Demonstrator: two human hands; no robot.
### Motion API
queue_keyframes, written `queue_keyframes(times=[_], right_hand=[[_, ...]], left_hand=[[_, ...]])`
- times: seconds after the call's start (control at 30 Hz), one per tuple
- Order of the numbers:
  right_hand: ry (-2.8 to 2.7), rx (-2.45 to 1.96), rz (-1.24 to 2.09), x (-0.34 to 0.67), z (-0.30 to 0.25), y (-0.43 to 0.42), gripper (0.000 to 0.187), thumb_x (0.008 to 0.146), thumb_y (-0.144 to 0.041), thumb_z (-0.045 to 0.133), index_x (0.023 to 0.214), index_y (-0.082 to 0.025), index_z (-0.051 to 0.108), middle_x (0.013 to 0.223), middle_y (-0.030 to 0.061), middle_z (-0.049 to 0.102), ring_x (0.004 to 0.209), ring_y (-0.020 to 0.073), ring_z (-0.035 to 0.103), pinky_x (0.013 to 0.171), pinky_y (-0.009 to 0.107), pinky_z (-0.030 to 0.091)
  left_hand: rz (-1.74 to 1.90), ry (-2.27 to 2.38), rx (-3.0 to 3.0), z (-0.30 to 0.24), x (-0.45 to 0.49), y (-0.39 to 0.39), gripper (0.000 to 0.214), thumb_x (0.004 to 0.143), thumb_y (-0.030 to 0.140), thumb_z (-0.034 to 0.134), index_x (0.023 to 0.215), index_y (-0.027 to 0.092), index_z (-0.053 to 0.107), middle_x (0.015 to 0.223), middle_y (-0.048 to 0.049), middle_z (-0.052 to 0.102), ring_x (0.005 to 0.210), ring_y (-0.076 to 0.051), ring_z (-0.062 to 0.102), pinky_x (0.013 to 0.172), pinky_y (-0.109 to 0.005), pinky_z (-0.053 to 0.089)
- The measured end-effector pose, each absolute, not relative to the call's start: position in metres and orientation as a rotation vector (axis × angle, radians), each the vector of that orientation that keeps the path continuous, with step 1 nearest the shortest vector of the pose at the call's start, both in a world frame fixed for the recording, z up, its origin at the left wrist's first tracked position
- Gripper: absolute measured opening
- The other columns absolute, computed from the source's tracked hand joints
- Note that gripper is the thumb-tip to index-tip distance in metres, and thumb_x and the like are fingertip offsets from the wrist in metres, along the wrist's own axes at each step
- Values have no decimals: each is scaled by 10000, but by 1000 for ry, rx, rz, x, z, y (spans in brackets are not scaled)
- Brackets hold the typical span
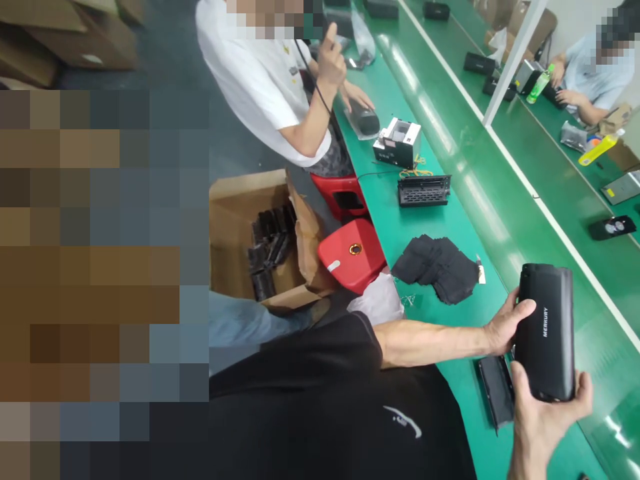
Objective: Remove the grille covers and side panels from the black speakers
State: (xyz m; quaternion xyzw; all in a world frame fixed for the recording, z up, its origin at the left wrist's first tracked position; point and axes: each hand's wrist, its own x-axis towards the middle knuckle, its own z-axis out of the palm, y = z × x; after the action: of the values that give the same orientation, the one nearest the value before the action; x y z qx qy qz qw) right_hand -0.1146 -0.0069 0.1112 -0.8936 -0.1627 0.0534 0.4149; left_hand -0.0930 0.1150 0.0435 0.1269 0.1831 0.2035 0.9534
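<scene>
Both my hands hold a black box-shaped device (546, 331) with white lettering on its side, just above the green table (450, 220). My left hand (507, 325) grips its upper left edge with thumb and fingers. My right hand (543, 417) cups its lower end from beneath, fingers wrapped round the bottom. A flat black panel (495, 390) lies on the table right below the device.
A pile of black cloth pieces (436, 268) lies in front of me. Further along are a black grille part (424, 190) and a white-and-black unit (399, 142). A person in a white shirt (260, 73) works beside red stools (351, 253). A cardboard box (260, 240) stands on the floor.
</scene>
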Motion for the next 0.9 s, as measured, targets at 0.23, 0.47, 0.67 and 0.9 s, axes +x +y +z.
queue_keyframes(times=[0.23,0.47,0.67,0.9], right_hand=[[-251,-2173,-5,-106,98,-36,1016,709,-724,827,1526,-266,435,1513,171,453,1382,455,479,1177,567,404],[-169,-2083,259,-102,96,-83,1084,649,-709,865,1526,-207,473,1394,178,545,1190,435,572,1067,638,433],[-93,-1863,469,-78,84,-89,910,700,-641,861,1440,-232,526,1374,134,592,1147,338,627,958,436,527],[140,-1665,635,-52,63,-91,1008,652,-601,915,1511,-284,492,1215,88,683,982,284,684,807,386,569]], left_hand=[[181,332,657,52,-109,164,875,662,617,821,1392,240,519,1347,-157,626,1288,-399,564,1014,-554,519],[-2,-116,1258,101,-110,248,977,556,345,943,1457,252,577,1453,-68,603,1412,-343,524,1178,-422,414],[48,85,1350,78,-111,217,851,629,454,880,1416,247,631,1455,-72,620,1424,-373,503,1212,-456,370],[-139,657,1247,48,-125,181,947,658,555,823,1522,314,518,1603,-98,507,1556,-374,351,1255,-526,292]])
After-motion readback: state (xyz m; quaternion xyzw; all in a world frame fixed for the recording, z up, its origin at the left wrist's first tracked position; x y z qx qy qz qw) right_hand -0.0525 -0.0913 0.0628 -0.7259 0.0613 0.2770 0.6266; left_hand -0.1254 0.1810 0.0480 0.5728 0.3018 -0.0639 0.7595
